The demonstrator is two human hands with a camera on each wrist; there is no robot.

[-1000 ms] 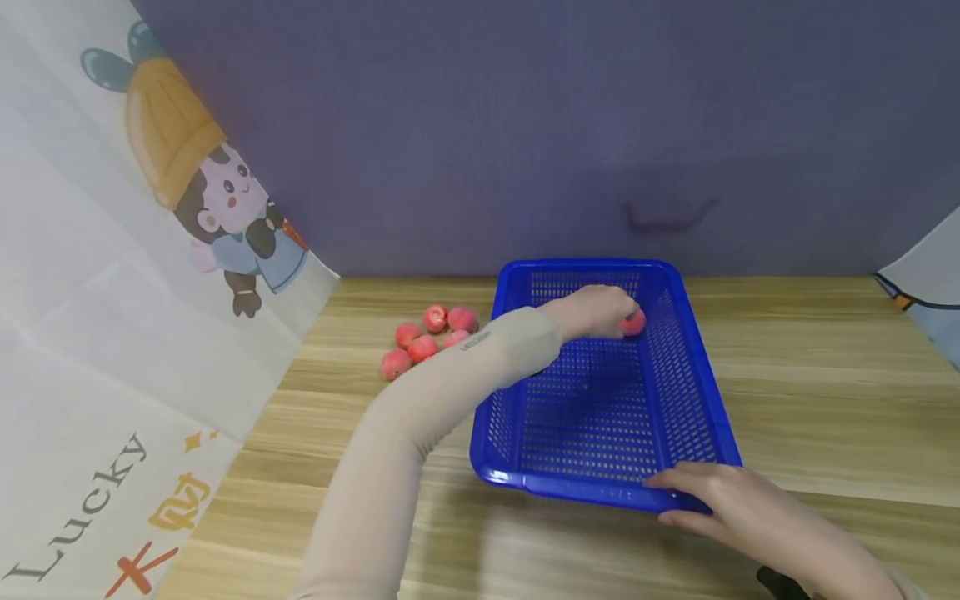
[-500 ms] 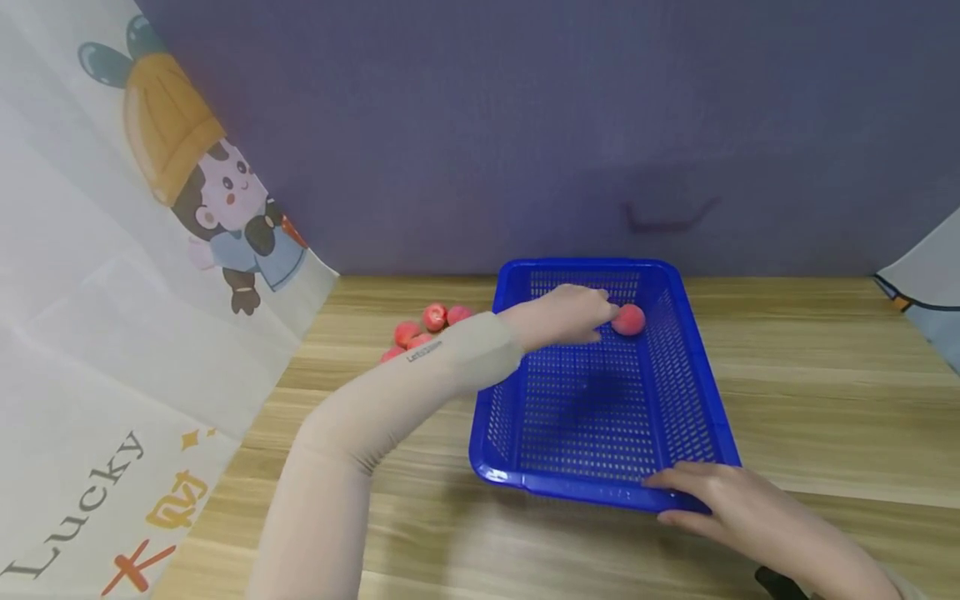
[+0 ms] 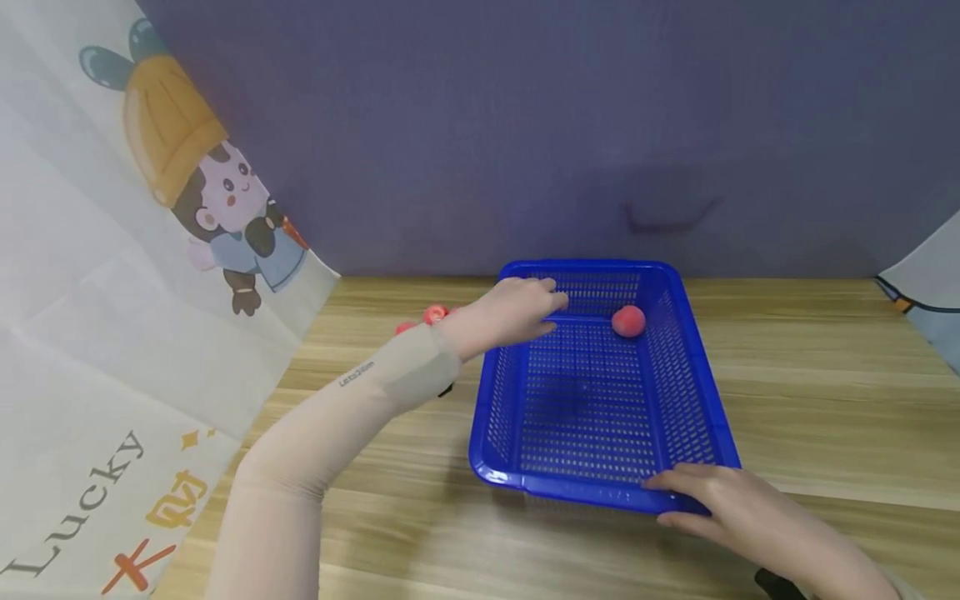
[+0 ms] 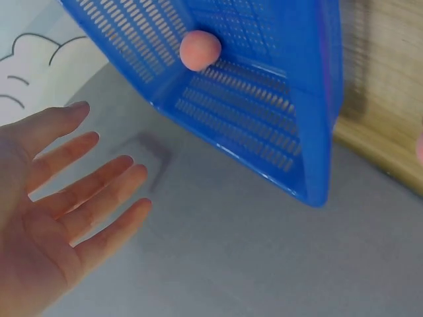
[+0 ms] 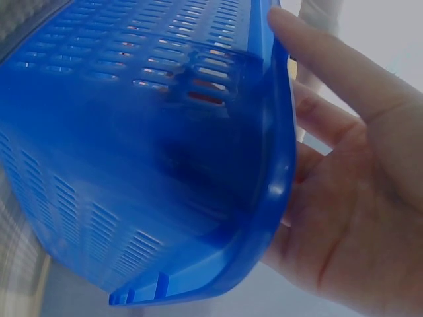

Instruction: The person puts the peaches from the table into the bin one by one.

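Nearest to us, at the lower right, a bare right hand is gripping the near right corner of a blue rectangular plastic basket with perforated walls; its forefinger is lying over the rim while its thumb is sitting lower, on the outside. In the right wrist view we are seeing the thumb tip touching the rim and the other fingers reaching behind it.

From the lower left, a light beige fabric sleeve with small printed lettering is crossing above a pale wood-grain tabletop. Beyond its cuff, a bare left hand is hovering over the far left part of the basket, its fingers spreading loosely apart and holding nothing.

Farther right, one round pinkish-red peach is resting inside the basket, near the far right corner and apart from the fingertips. Left of the basket, more round red peaches are lying on the tabletop, the sleeve partly covering them.

Behind everything we are seeing a dark grey-blue fabric backdrop standing upright, and a white printed sheet showing a cartoon figure in an orange hat.
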